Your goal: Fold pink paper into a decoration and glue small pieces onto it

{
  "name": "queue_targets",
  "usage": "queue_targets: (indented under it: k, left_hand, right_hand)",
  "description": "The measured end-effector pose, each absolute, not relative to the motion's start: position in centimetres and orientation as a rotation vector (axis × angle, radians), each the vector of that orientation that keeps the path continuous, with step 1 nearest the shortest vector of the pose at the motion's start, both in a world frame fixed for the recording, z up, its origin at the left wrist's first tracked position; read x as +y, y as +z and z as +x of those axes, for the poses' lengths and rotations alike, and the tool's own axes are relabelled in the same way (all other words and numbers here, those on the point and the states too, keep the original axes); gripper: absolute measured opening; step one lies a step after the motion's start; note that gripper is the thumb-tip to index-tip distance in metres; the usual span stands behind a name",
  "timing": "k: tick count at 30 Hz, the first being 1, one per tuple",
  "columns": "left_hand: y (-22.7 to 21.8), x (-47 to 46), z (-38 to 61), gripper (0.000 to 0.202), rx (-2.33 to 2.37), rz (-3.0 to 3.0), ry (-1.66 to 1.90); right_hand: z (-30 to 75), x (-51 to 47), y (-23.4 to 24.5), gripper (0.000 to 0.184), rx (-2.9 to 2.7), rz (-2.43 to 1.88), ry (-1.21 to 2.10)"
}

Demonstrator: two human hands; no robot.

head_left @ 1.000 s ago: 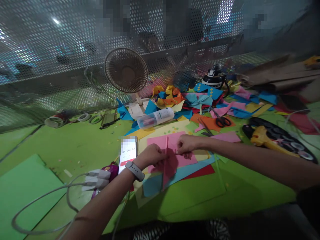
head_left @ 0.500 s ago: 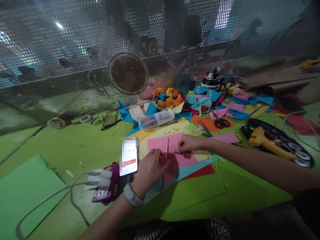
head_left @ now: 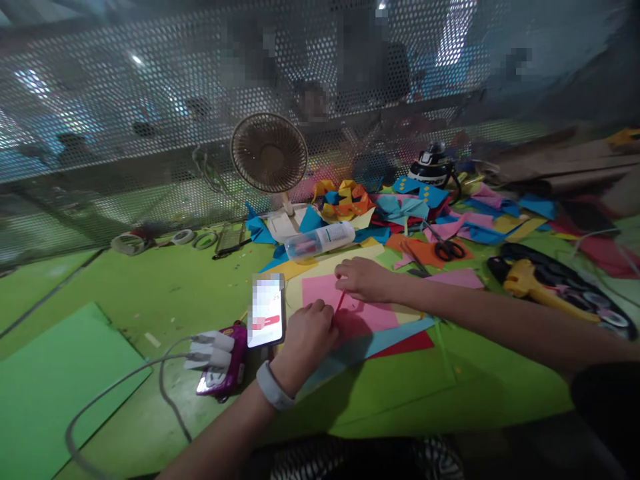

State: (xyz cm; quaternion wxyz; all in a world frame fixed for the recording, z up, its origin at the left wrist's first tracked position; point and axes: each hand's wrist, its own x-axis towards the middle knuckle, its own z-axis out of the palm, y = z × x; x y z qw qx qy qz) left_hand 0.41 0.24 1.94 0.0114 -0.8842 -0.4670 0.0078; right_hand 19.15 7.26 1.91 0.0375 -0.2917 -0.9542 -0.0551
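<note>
A narrow pink paper strip [head_left: 341,301] runs at a slant between my two hands, above a pink paper sheet [head_left: 373,317]. My left hand [head_left: 309,337], with a pale band on its wrist, is closed on the strip's near end; its fingertips are partly hidden. At the far end, my right hand [head_left: 367,280] pinches the strip between thumb and fingers. Beneath the pink sheet lie a light-blue sheet [head_left: 385,341], a red sheet [head_left: 407,344] and pale yellow paper [head_left: 295,293].
Left of my hands are a lit phone [head_left: 266,312] and a purple power strip [head_left: 225,367] with white plugs. Beyond lie a clear bottle [head_left: 320,241], a fan [head_left: 270,153], scissors [head_left: 449,249] and folded papers [head_left: 400,208]. A yellow glue gun [head_left: 545,293] rests at right.
My right hand has moved up and left onto the strip's far end. The strip, upright before, now leans. The whole view has shifted slightly.
</note>
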Motion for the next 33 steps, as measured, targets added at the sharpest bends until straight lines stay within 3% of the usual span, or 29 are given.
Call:
queue_targets:
  k: [4, 7, 13, 22, 33]
  left_hand:
    - [2.7, 0.4, -0.1, 0.01, -1.111, -2.69, 0.049]
    - [3.3, 0.6, -0.6, 0.011, -0.929, -2.652, 0.052]
    - [2.7, 2.0, -1.1, 0.012, -0.906, -2.673, -0.076]
    - [1.5, 1.4, -1.1, 0.022, -0.979, -2.888, -0.288]
    - [0.0, 1.7, -1.1, 0.025, -0.893, -2.864, -0.225]
  right_hand:
    - [19.5, 7.1, 2.6, 0.023, -2.914, -0.828, -0.165]
    - [20.3, 6.2, 3.3, 0.024, -2.902, -0.937, 0.015]
    - [21.0, 2.9, 3.7, 0.014, -2.812, -1.298, 0.285]
    - [20.6, -0.9, 0.7, 0.013, -2.543, -1.664, 0.228]
    - [20.7, -1.5, -0.4, 0.019, -2.616, -1.503, 0.089]
